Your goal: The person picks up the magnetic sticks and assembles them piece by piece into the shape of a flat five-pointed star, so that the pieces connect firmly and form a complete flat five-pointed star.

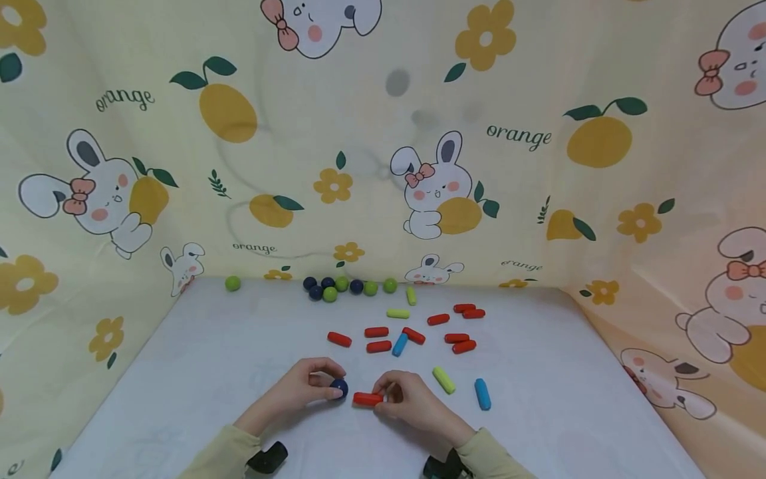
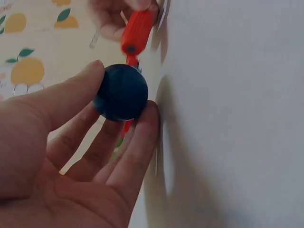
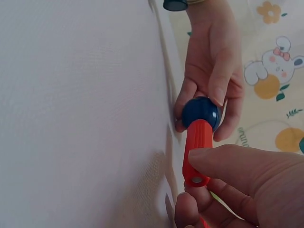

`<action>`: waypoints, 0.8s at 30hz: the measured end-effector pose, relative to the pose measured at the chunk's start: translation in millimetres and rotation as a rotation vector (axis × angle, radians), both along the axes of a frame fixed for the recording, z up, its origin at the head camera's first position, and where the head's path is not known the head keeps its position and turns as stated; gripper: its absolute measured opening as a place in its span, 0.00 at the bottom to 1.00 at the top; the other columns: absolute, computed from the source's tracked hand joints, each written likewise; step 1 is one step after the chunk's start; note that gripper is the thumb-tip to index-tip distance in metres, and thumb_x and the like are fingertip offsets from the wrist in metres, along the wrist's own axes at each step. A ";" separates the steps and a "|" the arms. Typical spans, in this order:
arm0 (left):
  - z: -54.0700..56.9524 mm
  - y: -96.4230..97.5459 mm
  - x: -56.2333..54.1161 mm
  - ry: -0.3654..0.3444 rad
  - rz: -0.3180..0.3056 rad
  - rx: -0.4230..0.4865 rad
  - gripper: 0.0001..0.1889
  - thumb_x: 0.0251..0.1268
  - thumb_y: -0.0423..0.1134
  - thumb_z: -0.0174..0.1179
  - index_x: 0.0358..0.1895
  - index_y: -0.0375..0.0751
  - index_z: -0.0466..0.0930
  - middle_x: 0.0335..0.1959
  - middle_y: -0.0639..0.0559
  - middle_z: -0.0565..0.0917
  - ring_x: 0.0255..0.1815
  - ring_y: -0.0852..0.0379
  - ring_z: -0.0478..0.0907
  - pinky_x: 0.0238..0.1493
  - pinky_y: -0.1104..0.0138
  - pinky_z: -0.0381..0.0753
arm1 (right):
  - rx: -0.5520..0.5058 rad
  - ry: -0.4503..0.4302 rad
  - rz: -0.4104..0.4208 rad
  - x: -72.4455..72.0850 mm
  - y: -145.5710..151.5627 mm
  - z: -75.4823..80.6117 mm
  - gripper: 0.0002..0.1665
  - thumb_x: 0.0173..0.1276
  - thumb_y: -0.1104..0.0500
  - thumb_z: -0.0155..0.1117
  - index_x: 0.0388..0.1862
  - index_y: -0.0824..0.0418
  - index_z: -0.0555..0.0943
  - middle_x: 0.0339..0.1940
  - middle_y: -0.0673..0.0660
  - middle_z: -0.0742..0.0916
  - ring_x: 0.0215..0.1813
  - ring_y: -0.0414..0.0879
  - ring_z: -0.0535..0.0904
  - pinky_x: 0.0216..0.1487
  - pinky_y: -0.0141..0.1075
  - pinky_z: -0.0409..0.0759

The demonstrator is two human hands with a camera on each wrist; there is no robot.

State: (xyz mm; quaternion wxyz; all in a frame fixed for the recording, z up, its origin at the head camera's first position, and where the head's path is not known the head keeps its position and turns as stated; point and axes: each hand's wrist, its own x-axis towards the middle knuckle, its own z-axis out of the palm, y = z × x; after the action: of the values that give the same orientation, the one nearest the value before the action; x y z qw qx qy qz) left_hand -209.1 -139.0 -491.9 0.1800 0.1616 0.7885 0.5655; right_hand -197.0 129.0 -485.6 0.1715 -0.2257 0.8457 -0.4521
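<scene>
My left hand [image 1: 304, 386] pinches a glossy dark blue ball [image 1: 339, 388] between thumb and fingertips, low over the white table. Just to its right, my right hand [image 1: 411, 403] holds a short red rod [image 1: 368, 399] by its right end, thumb on top of it in the right wrist view. The rod lies roughly level, its free end pointing at the ball with a small gap between them in the head view. A small grey disc shows in the rod's near end [image 3: 196, 180].
Several red rods [image 1: 378, 346] lie across the middle of the table [image 1: 239, 359], with blue rods [image 1: 483, 394] and light green rods [image 1: 444, 380] among and right of them. Green balls [image 1: 390, 285] and dark blue balls [image 1: 356, 287] line the back edge, against a printed cloth [image 1: 359, 120].
</scene>
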 end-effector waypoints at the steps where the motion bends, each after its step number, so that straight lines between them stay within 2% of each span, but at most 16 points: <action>1: 0.1 2.6 1.2 -0.003 -0.012 0.014 0.18 0.58 0.40 0.68 0.51 0.38 0.79 0.48 0.49 0.80 0.44 0.52 0.79 0.49 0.62 0.80 | -0.001 0.000 0.003 0.1 0.3 0.3 0.12 0.61 0.58 0.70 0.44 0.55 0.81 0.32 0.50 0.80 0.33 0.43 0.73 0.33 0.29 0.71; 3: 0.7 7.4 3.8 -0.012 -0.028 0.048 0.18 0.58 0.38 0.68 0.51 0.35 0.78 0.47 0.48 0.81 0.42 0.52 0.81 0.47 0.64 0.80 | -0.005 0.000 0.006 0.2 0.8 0.8 0.12 0.62 0.58 0.70 0.44 0.55 0.81 0.31 0.50 0.80 0.33 0.43 0.72 0.32 0.29 0.70; 7: 1.6 14.0 8.1 -0.022 -0.013 0.068 0.19 0.57 0.38 0.68 0.50 0.34 0.78 0.45 0.48 0.81 0.42 0.52 0.81 0.47 0.64 0.81 | -0.014 -0.008 0.002 0.3 1.3 0.7 0.12 0.62 0.58 0.70 0.44 0.56 0.81 0.30 0.50 0.79 0.32 0.43 0.72 0.32 0.28 0.70; 9: 1.6 15.9 9.6 -0.011 0.008 0.038 0.19 0.56 0.39 0.70 0.49 0.36 0.79 0.44 0.50 0.81 0.43 0.53 0.81 0.48 0.63 0.80 | -0.015 -0.013 -0.006 0.0 1.5 0.1 0.12 0.62 0.58 0.70 0.44 0.56 0.81 0.30 0.50 0.79 0.32 0.43 0.72 0.32 0.28 0.70; 14: 0.4 18.1 11.9 0.069 0.035 -0.036 0.19 0.53 0.41 0.71 0.48 0.39 0.81 0.42 0.53 0.82 0.43 0.54 0.79 0.50 0.58 0.79 | -0.010 -0.022 -0.021 -0.5 0.0 -0.8 0.12 0.61 0.58 0.70 0.43 0.55 0.81 0.30 0.50 0.79 0.33 0.44 0.73 0.32 0.28 0.70; 18: -1.1 18.9 11.5 0.113 0.039 -0.058 0.18 0.53 0.41 0.72 0.47 0.40 0.82 0.40 0.55 0.82 0.41 0.55 0.79 0.47 0.61 0.79 | -0.010 -0.024 -0.030 0.3 -0.4 0.0 0.12 0.60 0.58 0.71 0.42 0.56 0.81 0.30 0.50 0.79 0.32 0.45 0.72 0.32 0.28 0.70; 24: -4.0 17.8 11.2 0.131 0.052 -0.070 0.17 0.52 0.41 0.72 0.46 0.41 0.83 0.40 0.57 0.83 0.40 0.56 0.79 0.44 0.64 0.79 | -0.002 -0.030 -0.026 0.3 -0.9 -0.7 0.12 0.60 0.59 0.71 0.42 0.55 0.81 0.30 0.52 0.79 0.32 0.44 0.72 0.32 0.28 0.70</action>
State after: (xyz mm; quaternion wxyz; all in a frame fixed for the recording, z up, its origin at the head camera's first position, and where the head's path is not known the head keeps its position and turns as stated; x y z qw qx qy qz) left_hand -197.9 -121.2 -495.9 0.1188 0.1711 0.8219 0.5302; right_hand -196.6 128.1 -486.3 0.1780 -0.2082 0.8455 -0.4584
